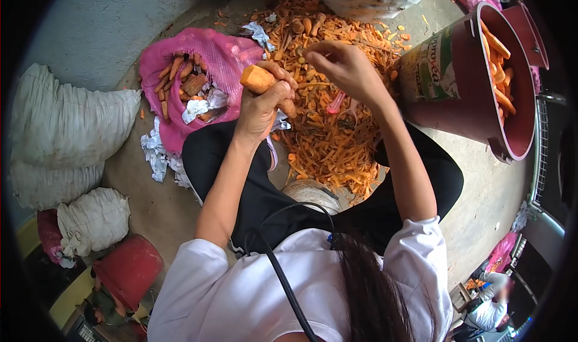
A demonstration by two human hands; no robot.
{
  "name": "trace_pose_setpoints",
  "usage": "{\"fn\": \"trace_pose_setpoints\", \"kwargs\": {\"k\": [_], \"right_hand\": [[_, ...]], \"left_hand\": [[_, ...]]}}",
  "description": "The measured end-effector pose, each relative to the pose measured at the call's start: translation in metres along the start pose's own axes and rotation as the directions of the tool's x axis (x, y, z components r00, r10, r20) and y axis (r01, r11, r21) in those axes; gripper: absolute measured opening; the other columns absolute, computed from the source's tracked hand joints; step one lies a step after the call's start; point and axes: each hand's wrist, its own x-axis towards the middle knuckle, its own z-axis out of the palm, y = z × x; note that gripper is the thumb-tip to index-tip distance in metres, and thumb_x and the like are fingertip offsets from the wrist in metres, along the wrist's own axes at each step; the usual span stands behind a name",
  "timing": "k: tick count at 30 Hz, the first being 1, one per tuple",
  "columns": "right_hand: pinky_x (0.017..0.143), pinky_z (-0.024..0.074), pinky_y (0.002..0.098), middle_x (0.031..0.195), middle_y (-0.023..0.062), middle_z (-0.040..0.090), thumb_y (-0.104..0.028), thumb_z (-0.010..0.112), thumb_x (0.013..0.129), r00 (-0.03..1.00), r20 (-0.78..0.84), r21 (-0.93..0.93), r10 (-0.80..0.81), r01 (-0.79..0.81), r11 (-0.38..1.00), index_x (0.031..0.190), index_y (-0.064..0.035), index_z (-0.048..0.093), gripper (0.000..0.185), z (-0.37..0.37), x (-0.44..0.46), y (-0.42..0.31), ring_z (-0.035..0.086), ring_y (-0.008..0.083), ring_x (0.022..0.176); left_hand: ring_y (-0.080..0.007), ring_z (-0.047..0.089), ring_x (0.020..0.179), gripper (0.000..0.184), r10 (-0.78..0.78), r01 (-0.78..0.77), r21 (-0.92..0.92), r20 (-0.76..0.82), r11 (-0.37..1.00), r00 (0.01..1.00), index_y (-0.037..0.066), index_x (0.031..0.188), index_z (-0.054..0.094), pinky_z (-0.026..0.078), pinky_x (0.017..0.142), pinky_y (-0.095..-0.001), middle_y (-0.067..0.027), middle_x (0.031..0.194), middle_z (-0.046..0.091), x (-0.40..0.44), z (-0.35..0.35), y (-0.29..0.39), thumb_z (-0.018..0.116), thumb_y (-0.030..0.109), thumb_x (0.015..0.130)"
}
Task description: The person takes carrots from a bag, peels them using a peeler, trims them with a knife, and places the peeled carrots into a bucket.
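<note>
My left hand (pixel 265 104) is wrapped round a thick carrot (pixel 257 79), whose bare orange top sticks out above the fingers; a browner part shows below them. To the right, my right hand (pixel 340 68) hangs apart from it over the heap of peelings, fingers curled and thumb close to them. Anything it may hold is too small or hidden to make out. Below that hand a pink-handled tool (pixel 336 103) lies on the carrot peelings (pixel 325 149). The heap spreads over the floor between my legs and beyond.
A pink mesh sack (pixel 162 125) with unpeeled carrots and crumpled paper lies open at left. A tilted maroon bucket (pixel 475 125) at right holds peeled carrots (pixel 498 71). White sacks (pixel 66 119) lean by the left wall; a red bucket (pixel 129 270) is below. Another person (pixel 487 309) sits lower right.
</note>
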Motion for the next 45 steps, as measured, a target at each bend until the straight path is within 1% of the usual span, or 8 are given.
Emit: {"fn": "trace_pose_setpoints", "kwargs": {"k": [5, 18, 23, 28, 30, 34, 38, 45], "right_hand": [[0.068, 0.0517, 0.0339, 0.084, 0.0120, 0.068, -0.021, 0.065, 0.081, 0.980, 0.063, -0.151, -0.190, 0.197, 0.969, 0.093, -0.0037, 0.069, 0.022, -0.008, -0.038, -0.045, 0.066, 0.0239, 0.074], [0.060, 0.0506, 0.0382, 0.076, 0.0083, 0.063, -0.025, 0.065, 0.080, 0.957, -0.118, -0.427, -0.263, 0.190, 0.884, 0.082, -0.0068, 0.069, 0.019, 0.009, -0.059, -0.041, 0.064, 0.0272, 0.069], [0.062, 0.0516, 0.0383, 0.076, 0.0105, 0.064, -0.024, 0.062, 0.082, 0.937, -0.129, -0.505, -0.324, 0.219, 0.835, 0.083, -0.0041, 0.065, 0.020, 0.016, -0.055, -0.032, 0.064, 0.0286, 0.070], [0.066, 0.0517, 0.0313, 0.075, 0.0160, 0.066, -0.023, 0.056, 0.088, 0.941, -0.322, -0.066, 0.106, -0.134, 0.989, 0.091, 0.0029, 0.063, 0.027, -0.015, -0.052, -0.012, 0.066, 0.0193, 0.068], [0.060, 0.0435, 0.0220, 0.073, 0.0030, 0.061, -0.023, 0.057, 0.092, 0.933, -0.276, -0.036, 0.229, -0.248, 0.968, 0.093, 0.0048, 0.061, 0.028, -0.028, -0.056, -0.005, 0.052, 0.0043, 0.066], [0.064, 0.0438, 0.0224, 0.075, 0.0032, 0.061, -0.025, 0.060, 0.091, 0.965, -0.224, 0.029, 0.137, -0.134, 0.991, 0.095, 0.0054, 0.062, 0.031, -0.024, -0.065, -0.002, 0.052, 0.0067, 0.069], [0.061, 0.0483, 0.0284, 0.071, 0.0118, 0.065, -0.027, 0.062, 0.087, 0.975, -0.186, 0.000, 0.123, -0.125, 0.992, 0.091, 0.0037, 0.064, 0.031, -0.017, -0.069, -0.012, 0.060, 0.0132, 0.062], [0.061, 0.0488, 0.0286, 0.073, 0.0121, 0.066, -0.027, 0.062, 0.087, 0.975, -0.131, 0.064, 0.178, -0.170, 0.983, 0.091, 0.0039, 0.064, 0.031, -0.015, -0.073, -0.026, 0.062, 0.0136, 0.064]], "left_hand": [[-0.0102, 0.056, 0.080, 0.018, -0.045, 0.049, 0.050, -0.083, 0.998, 0.996, 0.008, 0.096, 0.051, 0.047, 0.073, -0.0240, -0.0036, 0.090, 0.057, -0.004, 0.006, 0.002, 0.059, -0.002, 0.083], [-0.0048, 0.053, 0.063, 0.014, 0.016, -0.007, 0.252, -0.033, 0.968, 0.999, 0.007, 0.094, 0.051, 0.043, 0.051, -0.0169, -0.0029, 0.089, 0.057, -0.005, 0.014, -0.006, 0.057, -0.002, 0.086], [-0.0056, 0.057, 0.070, 0.014, 0.014, 0.001, 0.301, -0.046, 0.954, 0.999, 0.007, 0.094, 0.051, 0.045, 0.053, -0.0179, -0.0016, 0.089, 0.056, -0.004, 0.015, -0.007, 0.059, -0.002, 0.085], [-0.0072, 0.058, 0.074, 0.015, 0.111, -0.105, 0.257, -0.007, 0.961, 0.994, 0.007, 0.094, 0.051, 0.046, 0.055, -0.0184, -0.0024, 0.087, 0.057, -0.004, 0.015, -0.008, 0.059, -0.001, 0.085], [-0.0079, 0.058, 0.076, 0.015, 0.054, -0.045, 0.215, -0.032, 0.976, 0.998, 0.007, 0.095, 0.051, 0.047, 0.056, -0.0191, -0.0032, 0.087, 0.058, -0.006, 0.018, -0.003, 0.060, 0.000, 0.085], [-0.0087, 0.058, 0.082, 0.015, 0.019, -0.020, 0.211, 0.004, 0.977, 1.000, 0.007, 0.096, 0.052, 0.047, 0.057, -0.0201, -0.0040, 0.090, 0.060, -0.005, 0.016, 0.000, 0.060, 0.002, 0.085], [-0.0094, 0.057, 0.084, 0.016, 0.048, -0.048, 0.264, 0.006, 0.963, 0.999, 0.007, 0.097, 0.052, 0.048, 0.067, -0.0227, -0.0041, 0.091, 0.059, -0.006, 0.021, -0.003, 0.062, 0.003, 0.085], [-0.0107, 0.058, 0.087, 0.017, 0.083, -0.088, 0.207, 0.031, 0.974, 0.996, 0.007, 0.097, 0.053, 0.048, 0.078, -0.0259, -0.0034, 0.092, 0.059, -0.006, 0.021, -0.001, 0.063, 0.001, 0.084]]}}
